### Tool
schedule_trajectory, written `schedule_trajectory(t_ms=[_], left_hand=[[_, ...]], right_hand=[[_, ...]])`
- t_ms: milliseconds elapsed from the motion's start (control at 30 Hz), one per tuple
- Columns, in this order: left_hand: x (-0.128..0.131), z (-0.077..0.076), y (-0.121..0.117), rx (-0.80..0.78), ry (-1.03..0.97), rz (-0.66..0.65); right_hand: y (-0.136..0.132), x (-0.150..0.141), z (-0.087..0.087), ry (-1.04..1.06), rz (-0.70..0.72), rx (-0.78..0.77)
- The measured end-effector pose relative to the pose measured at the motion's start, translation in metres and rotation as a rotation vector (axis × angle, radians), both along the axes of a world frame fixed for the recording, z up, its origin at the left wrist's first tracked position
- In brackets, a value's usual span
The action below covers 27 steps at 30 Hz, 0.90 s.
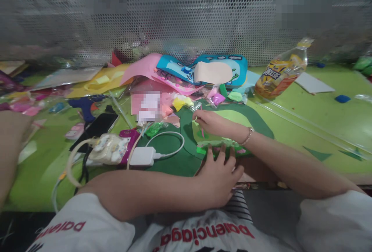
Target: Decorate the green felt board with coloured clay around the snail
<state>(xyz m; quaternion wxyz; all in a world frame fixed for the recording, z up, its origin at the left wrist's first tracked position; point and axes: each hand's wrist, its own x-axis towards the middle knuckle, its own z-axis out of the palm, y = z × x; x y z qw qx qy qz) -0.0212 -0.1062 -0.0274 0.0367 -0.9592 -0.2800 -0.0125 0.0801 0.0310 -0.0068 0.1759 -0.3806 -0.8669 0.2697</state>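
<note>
My left hand (pixel 221 172) lies with fingers spread along the near edge of a light green foam craft piece (pixel 242 118), which has bright green and pink bits along that edge. Above the same piece, my right hand (pixel 210 123) is closed in a pinch, a bracelet at its wrist. A thin pink stick (pixel 202 132) points down from its fingertips to the light green surface. Under the craft piece is a dark green sheet (pixel 263 122). My left fingertips touch the near edge, where they partly cover the pink bits.
An orange drink bottle (pixel 280 71) leans at back right. Wrapped clay lumps (pixel 217 99) and blue and pink foam sheets (pixel 174 66) lie behind. To the left are a phone (pixel 100 126), a blue glue gun (pixel 85 106), a white charger (pixel 142 156) and cables. Another person's arm (pixel 11 143) enters left.
</note>
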Motion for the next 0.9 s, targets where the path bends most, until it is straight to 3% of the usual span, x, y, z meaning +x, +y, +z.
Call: schedule_trajectory(t_ms=[367, 667, 900], left_hand=[[0.000, 0.001, 0.000, 0.014, 0.002, 0.004], [0.000, 0.001, 0.001, -0.019, 0.020, 0.002], [0.000, -0.001, 0.000, 0.001, -0.002, -0.007]], right_hand=[[-0.002, -0.002, 0.001, 0.004, 0.015, 0.015], [-0.005, 0.014, 0.024, 0.092, -0.096, 0.120], [-0.012, 0.012, 0.016, 0.081, -0.061, 0.030]])
